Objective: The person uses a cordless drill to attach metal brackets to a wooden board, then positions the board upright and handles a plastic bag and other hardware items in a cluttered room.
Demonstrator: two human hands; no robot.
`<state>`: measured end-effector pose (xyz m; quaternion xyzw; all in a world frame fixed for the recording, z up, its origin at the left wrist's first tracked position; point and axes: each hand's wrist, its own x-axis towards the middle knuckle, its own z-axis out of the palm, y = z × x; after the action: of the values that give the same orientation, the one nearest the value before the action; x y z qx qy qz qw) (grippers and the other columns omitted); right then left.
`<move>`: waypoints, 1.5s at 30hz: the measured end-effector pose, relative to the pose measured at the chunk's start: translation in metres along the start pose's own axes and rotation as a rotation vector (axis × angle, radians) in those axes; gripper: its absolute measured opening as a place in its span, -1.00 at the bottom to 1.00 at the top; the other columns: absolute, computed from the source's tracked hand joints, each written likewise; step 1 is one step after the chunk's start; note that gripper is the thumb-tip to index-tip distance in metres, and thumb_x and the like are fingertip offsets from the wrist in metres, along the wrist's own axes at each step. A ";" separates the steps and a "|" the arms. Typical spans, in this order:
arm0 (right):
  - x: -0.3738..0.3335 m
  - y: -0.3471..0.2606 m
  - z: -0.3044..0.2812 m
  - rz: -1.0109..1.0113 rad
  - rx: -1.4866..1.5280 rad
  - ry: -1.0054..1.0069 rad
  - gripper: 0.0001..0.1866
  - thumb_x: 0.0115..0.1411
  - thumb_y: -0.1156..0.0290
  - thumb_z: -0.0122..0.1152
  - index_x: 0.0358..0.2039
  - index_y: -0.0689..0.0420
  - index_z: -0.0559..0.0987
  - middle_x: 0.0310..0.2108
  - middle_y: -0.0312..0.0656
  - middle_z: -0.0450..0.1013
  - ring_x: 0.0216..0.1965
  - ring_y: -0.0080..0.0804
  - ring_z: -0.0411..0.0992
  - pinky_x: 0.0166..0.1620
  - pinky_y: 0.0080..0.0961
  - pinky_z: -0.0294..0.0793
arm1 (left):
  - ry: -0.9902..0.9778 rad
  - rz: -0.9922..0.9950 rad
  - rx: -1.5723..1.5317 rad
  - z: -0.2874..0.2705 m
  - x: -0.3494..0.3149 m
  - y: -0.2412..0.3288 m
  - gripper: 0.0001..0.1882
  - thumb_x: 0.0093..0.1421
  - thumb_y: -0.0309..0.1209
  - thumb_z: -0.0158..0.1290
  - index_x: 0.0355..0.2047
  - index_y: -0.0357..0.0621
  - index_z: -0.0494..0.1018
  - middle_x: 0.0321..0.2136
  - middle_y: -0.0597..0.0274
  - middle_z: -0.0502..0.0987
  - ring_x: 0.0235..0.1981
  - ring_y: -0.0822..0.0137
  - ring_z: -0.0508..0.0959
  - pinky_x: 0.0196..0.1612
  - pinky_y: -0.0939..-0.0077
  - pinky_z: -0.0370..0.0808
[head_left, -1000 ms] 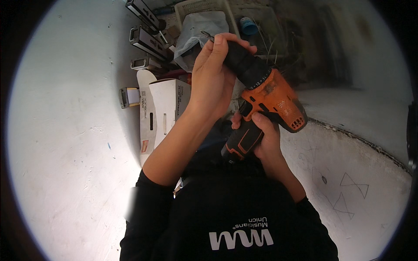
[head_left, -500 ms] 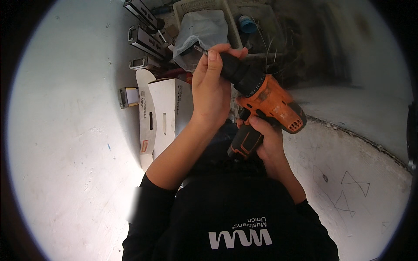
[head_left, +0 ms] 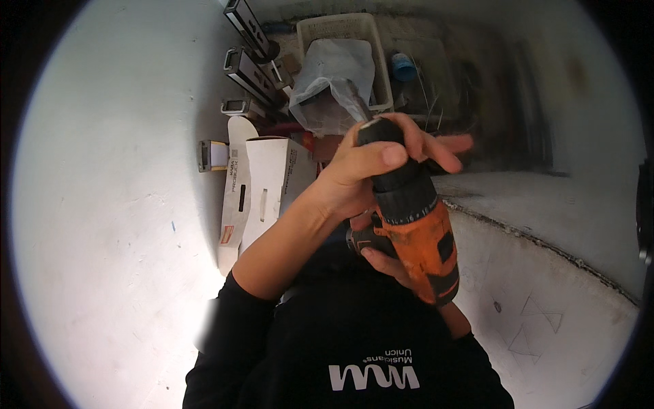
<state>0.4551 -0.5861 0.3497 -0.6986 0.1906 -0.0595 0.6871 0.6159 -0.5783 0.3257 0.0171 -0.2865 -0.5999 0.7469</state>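
Head cam: the orange drill point(head_left: 424, 255) sits just below the fingers of the left hand point(head_left: 344, 174), which wrap its black chuck point(head_left: 383, 134), a couple sticking out. Right hand point(head_left: 390, 266) looks clamped on the handle point(head_left: 371, 238), partly hidden. Probably hefty, stiff, pretty tough; smooth chuck might slip, so I'd trust the handle.

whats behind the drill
Behind the drill: part of the right hand, at the handle, and the black shirt. Past the bit, a plastic bag. The drill covers most of the right hand, so its full grip cannot be seen.
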 end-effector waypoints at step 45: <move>-0.020 0.050 0.016 0.098 0.163 0.188 -0.81 0.00 0.53 0.10 -0.31 0.17 0.40 -0.36 -0.26 0.38 -0.30 -0.51 0.36 -0.21 -0.59 0.38 | 0.286 0.094 0.308 0.027 -0.001 0.009 -0.56 0.28 -0.16 -0.28 -0.45 -0.26 0.44 -0.35 -0.01 0.50 -0.10 0.11 0.41 0.06 0.26 0.23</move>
<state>0.4327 -0.5631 0.3037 -0.6218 0.2828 -0.1063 0.7226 0.6118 -0.5661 0.3513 0.2025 -0.2665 -0.5050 0.7956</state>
